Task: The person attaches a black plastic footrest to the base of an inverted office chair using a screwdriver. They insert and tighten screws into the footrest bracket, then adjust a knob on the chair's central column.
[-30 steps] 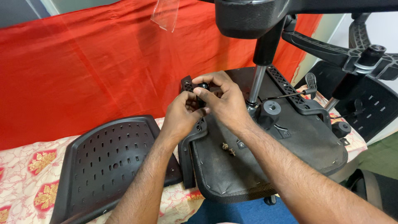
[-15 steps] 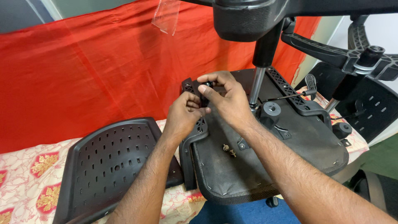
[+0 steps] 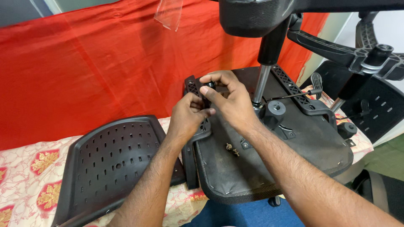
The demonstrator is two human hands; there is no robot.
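From the head camera, a person works at an upturned office chair seat (image 3: 273, 168) lying underside-up on a table draped in a floral cloth (image 3: 25, 168), both hands meeting at the seat's back-left corner. The right hand (image 3: 229, 103) pinches a small black knob (image 3: 210, 85) between thumb and fingertips, closed around it just above a latticed black plastic bracket (image 3: 194, 90) that stands at that corner. The left hand (image 3: 187, 117) grips the bracket from the side, fingers curled shut on it. The fitting looks only partly done: two small brass-coloured screws (image 3: 232, 150) lie loose on the seat's smooth black underside, just in front of the hands, and a perforated black plastic backrest panel (image 3: 113, 164) rests apart, to the left of the seat. The seat's mechanism plate (image 3: 290, 86) and shiny metal gas cylinder (image 3: 261, 84) already stand in place at the seat's centre. Staples dot the seat's mesh-wrapped edge. A red sheet (image 3: 84, 63) hangs behind the seat.
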